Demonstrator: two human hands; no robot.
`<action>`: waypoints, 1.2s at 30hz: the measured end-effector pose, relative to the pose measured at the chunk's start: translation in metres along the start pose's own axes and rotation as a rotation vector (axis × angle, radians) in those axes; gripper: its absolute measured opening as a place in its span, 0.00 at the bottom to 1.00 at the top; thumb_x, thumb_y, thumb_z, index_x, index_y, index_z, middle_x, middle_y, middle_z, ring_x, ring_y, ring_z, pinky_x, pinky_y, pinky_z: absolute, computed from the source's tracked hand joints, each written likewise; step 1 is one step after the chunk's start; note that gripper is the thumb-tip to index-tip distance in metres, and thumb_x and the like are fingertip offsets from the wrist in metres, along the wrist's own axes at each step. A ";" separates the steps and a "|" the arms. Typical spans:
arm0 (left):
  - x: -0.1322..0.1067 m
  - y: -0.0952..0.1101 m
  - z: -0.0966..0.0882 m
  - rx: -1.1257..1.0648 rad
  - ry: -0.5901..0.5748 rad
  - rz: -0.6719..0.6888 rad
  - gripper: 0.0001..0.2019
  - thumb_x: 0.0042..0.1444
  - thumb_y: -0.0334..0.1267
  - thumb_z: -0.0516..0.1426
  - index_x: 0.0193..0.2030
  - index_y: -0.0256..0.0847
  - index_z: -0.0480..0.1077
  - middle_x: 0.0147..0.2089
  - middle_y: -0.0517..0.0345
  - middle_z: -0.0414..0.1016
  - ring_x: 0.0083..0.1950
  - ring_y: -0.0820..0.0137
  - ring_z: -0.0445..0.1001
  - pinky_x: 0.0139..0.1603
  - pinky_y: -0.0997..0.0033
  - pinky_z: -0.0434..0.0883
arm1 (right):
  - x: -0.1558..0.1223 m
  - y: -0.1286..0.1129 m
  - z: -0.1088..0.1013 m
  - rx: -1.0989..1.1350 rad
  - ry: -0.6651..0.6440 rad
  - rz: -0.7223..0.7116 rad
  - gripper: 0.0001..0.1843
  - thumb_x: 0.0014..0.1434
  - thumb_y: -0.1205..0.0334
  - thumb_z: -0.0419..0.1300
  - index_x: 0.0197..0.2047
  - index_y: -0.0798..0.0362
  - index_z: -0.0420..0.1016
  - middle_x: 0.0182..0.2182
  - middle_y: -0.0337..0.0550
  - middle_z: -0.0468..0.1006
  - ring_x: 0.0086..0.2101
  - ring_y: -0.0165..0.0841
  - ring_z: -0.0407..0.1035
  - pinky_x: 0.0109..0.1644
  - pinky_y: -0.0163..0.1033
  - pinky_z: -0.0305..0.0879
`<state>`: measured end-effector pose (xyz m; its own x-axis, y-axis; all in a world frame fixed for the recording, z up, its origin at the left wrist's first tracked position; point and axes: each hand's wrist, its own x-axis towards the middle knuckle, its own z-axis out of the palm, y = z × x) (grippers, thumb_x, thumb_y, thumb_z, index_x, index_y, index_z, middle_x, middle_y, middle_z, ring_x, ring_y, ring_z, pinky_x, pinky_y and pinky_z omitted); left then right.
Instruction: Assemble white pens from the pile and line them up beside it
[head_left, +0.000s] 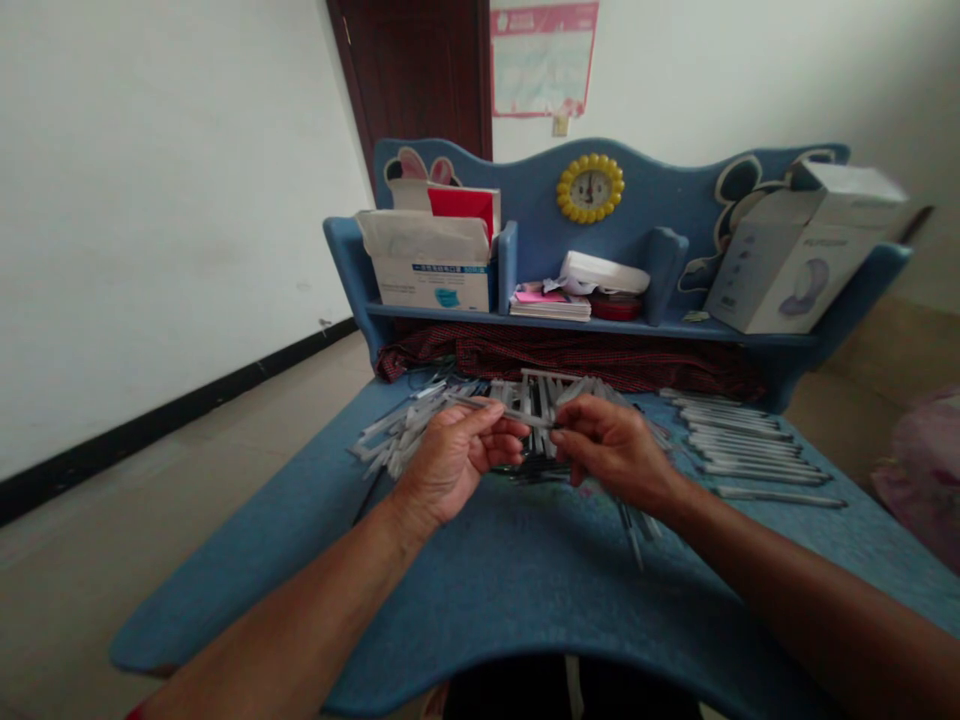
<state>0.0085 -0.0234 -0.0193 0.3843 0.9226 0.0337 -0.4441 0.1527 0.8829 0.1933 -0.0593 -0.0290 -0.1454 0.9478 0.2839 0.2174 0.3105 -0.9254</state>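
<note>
A translucent pen barrel [517, 413] lies slantwise between my hands, above the desk. My left hand [469, 445] pinches it between thumb and index finger, with the other fingers curled loosely. At its right end, my right hand [611, 442] closes thumb and fingertips on a small dark end piece, which the fingers partly hide. Behind and below both hands spreads a loose heap of similar pen barrels [405, 425], with dark thin pieces among them. To the right of my right hand, several pens [750, 440] lie side by side in a row, their dark ends pointing right.
The blue desk [510, 590] has a raised shelf [450, 316] at the back. On it stand a mask box [427, 285], papers [551, 307], a white case [604, 272] and a tall white box [795, 260]. Checked cloth [562, 358] lies beneath the shelf. A yellow clock [590, 188] hangs above.
</note>
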 end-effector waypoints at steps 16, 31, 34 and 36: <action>0.000 -0.002 -0.001 0.033 0.005 0.018 0.02 0.55 0.30 0.57 0.33 0.33 0.68 0.28 0.49 0.79 0.23 0.71 0.75 0.25 0.72 0.74 | -0.001 0.000 0.001 0.031 -0.069 0.065 0.09 0.58 0.56 0.57 0.34 0.55 0.66 0.19 0.34 0.71 0.15 0.24 0.66 0.16 0.28 0.61; -0.007 0.005 0.006 0.129 -0.133 0.150 0.07 0.49 0.33 0.62 0.35 0.34 0.70 0.29 0.52 0.79 0.27 0.69 0.76 0.30 0.70 0.73 | 0.002 0.003 -0.009 0.634 -0.378 0.396 0.15 0.57 0.52 0.54 0.30 0.56 0.66 0.17 0.45 0.77 0.12 0.33 0.68 0.11 0.30 0.58; -0.009 0.006 0.007 0.162 -0.132 0.171 0.07 0.49 0.33 0.62 0.34 0.35 0.71 0.29 0.52 0.79 0.27 0.69 0.76 0.30 0.70 0.73 | 0.002 0.003 -0.011 0.679 -0.420 0.412 0.14 0.57 0.53 0.53 0.29 0.56 0.65 0.17 0.45 0.77 0.11 0.32 0.68 0.11 0.30 0.60; -0.010 0.007 0.007 0.183 -0.133 0.183 0.07 0.49 0.33 0.62 0.35 0.35 0.71 0.30 0.51 0.79 0.27 0.68 0.76 0.30 0.70 0.73 | 0.002 0.003 -0.011 0.688 -0.436 0.426 0.14 0.57 0.53 0.52 0.29 0.56 0.65 0.16 0.44 0.77 0.11 0.32 0.67 0.11 0.30 0.59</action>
<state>0.0073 -0.0338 -0.0102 0.4192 0.8727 0.2503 -0.3673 -0.0892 0.9258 0.2040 -0.0559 -0.0281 -0.5667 0.8172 -0.1055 -0.2663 -0.3028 -0.9151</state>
